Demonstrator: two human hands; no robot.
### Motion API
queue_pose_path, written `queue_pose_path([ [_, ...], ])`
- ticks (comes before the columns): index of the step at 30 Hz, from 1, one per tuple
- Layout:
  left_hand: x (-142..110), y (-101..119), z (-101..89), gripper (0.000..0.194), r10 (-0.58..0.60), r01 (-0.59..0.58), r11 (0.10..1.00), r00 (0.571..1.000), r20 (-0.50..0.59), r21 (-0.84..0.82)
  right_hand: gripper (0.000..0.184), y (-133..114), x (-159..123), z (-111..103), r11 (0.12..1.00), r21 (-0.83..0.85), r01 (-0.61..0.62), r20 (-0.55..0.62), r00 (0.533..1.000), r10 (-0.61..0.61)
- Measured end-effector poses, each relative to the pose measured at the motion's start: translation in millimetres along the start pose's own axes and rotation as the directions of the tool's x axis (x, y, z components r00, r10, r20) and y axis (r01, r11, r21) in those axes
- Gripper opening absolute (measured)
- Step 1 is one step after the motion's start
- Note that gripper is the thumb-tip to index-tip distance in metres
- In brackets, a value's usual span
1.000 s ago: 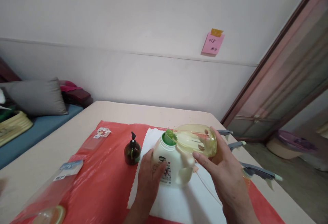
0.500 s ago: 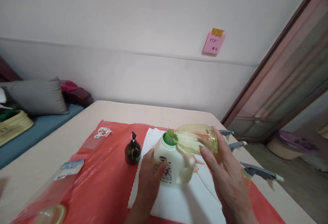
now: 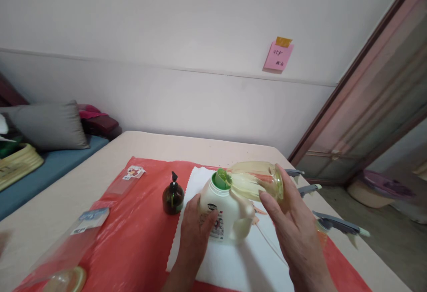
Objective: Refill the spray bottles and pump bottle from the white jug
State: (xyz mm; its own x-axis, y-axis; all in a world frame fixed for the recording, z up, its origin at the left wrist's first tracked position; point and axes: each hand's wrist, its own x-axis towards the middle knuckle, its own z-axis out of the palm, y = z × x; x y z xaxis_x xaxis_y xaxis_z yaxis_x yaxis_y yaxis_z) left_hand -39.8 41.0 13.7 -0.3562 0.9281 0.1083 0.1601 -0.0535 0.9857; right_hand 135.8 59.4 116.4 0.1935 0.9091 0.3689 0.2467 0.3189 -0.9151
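My left hand [image 3: 195,227] is closed around the side of a white detergent jug [image 3: 222,214] with a printed label, standing upright on a white cloth [image 3: 220,272]. A green spout [image 3: 222,180] shows in the jug's open mouth. In my right hand [image 3: 293,225] is a clear yellowish bottle [image 3: 255,180], tipped almost level with its narrow end at the green spout. Whether liquid is passing between them, I cannot tell. Left of the jug stands a dark brown pump bottle [image 3: 173,197] with a black pump.
Red plastic sheeting [image 3: 143,238] covers part of the table [image 3: 147,143]. Clear plastic bags [image 3: 86,225] and a yellowish-rimmed clear item [image 3: 68,279] lie at left. Several grey trigger handles [image 3: 340,223] stick out at right. Behind is a wall with a pink note [image 3: 279,56].
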Motion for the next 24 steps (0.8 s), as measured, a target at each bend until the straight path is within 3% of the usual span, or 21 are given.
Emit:
queue_pose_path([
  [24, 0.0, 2.7, -0.7, 0.053, -0.005, 0.005, 1.0, 1.0, 0.005, -0.01, 0.074, 2.3, 1.4, -2.5, 0.999, -0.036, 0.028, 0.015, 1.0, -0.027],
])
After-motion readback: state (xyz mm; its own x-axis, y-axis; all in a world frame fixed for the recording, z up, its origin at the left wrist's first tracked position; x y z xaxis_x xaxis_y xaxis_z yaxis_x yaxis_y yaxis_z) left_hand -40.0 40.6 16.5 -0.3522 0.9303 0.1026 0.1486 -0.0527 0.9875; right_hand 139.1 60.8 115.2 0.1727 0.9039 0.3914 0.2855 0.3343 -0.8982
